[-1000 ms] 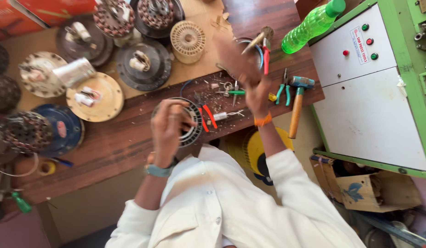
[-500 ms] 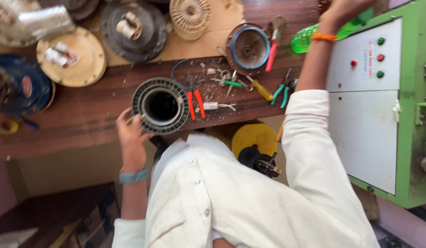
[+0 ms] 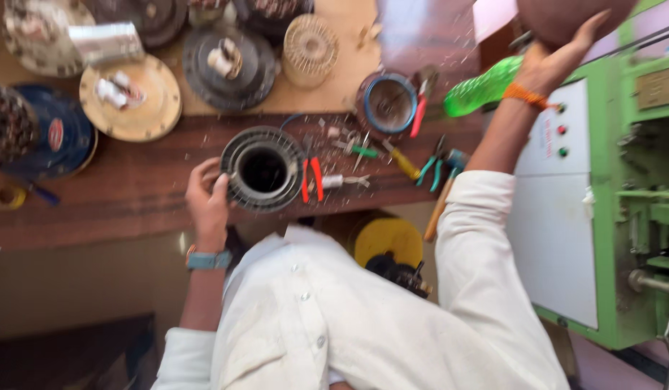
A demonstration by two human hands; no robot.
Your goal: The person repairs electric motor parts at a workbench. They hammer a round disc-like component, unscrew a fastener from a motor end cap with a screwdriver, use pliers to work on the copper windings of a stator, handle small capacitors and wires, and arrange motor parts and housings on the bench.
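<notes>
My left hand point(image 3: 208, 198), with a teal band on the wrist, grips the left rim of a round ribbed metal ring point(image 3: 263, 170) with a dark hole, lying on the wooden bench point(image 3: 118, 195). Red-handled pliers point(image 3: 311, 178) lie right beside the ring. My right hand point(image 3: 558, 58), with an orange band on the wrist, is raised at the top right. Its spread fingers press against the underside of a brown rounded object point(image 3: 572, 14) that the frame edge cuts off. A green plastic bottle point(image 3: 482, 88) lies just left of that wrist.
Several round motor parts crowd the bench's far side, among them a yellow disc point(image 3: 132, 97), a dark disc point(image 3: 229, 65) and a blue-rimmed can point(image 3: 388, 102). Small hand tools point(image 3: 421, 162) lie scattered. A green-and-white machine cabinet point(image 3: 558, 217) stands at the right, and a yellow reel point(image 3: 388, 242) sits below the bench.
My right hand has left the tools on the bench and risen to the top right against the brown object. My left hand has shifted onto the ring's left rim.
</notes>
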